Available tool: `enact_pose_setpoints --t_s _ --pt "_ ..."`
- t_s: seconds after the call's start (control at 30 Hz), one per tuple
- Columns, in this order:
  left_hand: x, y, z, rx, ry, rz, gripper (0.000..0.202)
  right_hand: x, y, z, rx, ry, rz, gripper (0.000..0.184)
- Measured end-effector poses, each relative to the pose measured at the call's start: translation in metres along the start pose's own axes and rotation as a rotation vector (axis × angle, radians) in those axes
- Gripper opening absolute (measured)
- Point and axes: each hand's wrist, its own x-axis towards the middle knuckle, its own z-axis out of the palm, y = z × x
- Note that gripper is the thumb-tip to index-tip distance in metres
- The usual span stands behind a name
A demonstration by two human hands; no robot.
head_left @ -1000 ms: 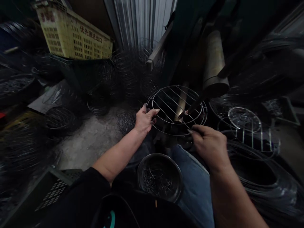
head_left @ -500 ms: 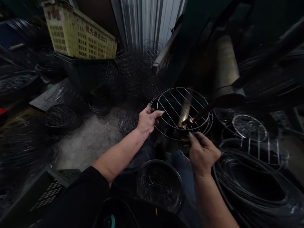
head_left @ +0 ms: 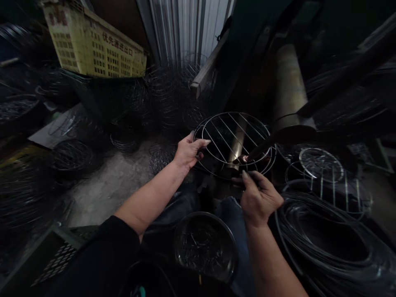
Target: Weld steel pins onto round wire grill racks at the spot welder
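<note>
Left hand pinches the wire rack at its left rim | right hand curled by near rim, can't tell if gripping | I'd keep it steady, clear of rod tip

The scene is dim, with black shadow swallowing detail at 1 o'clock and along the left edge. The corrugated metal sheet at 12 o'clock is the brightest area, cool and greyish; the floor at 8 o'clock shows a weaker pale patch. Small highlights glint on the brass-coloured tube just right of centre. Wide-angle stretching and smeary blur soften the wire coil at 4 o'clock.
</note>
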Motion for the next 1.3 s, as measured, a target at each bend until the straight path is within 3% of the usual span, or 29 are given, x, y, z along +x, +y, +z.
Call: enact_pose_setpoints --t_s 0.37,0.57,0.77,0.9,0.97,1.03,1.1,1.17,1.23,1.3 --pt "0.01 0.005 0.003 0.012 -0.04 -0.023 0.039 0.011 0.0 0.0 -0.05 -0.079 0.023 0.025" --pt "0.005 0.014 0.01 0.053 0.015 -0.033 0.052 0.012 -0.003 0.003 -0.05 -0.054 0.009 0.023" --pt "0.005 0.011 0.009 0.097 -0.02 -0.06 0.029 0.012 -0.006 0.007 -0.016 -0.069 0.029 0.016" --pt "0.012 0.006 0.007 0.075 0.016 -0.061 0.045 0.005 -0.008 -0.01 -0.052 -0.093 -0.065 0.015" --pt "0.017 0.007 0.007 0.084 0.032 -0.063 0.051 -0.01 -0.005 -0.026 -0.207 -0.103 -0.176 0.018" --pt "0.02 0.01 0.007 0.11 0.039 -0.08 0.059 -0.033 0.002 -0.043 -0.442 -0.246 -0.283 0.019" --pt "0.02 0.013 0.009 0.132 0.041 -0.095 0.062 -0.064 0.016 -0.055 -0.65 -0.644 -0.255 0.013" --pt "0.017 0.013 0.01 0.127 0.049 -0.09 0.055 -0.096 0.03 -0.058 -0.92 -1.074 -0.129 0.014" --pt "0.011 0.012 0.01 0.099 0.066 -0.075 0.044 -0.121 0.039 -0.053 -1.134 -1.281 -0.07 0.024" --pt "0.004 0.007 0.008 0.06 0.087 -0.058 0.04 -0.134 0.043 -0.048 -1.203 -1.353 -0.054 0.029"
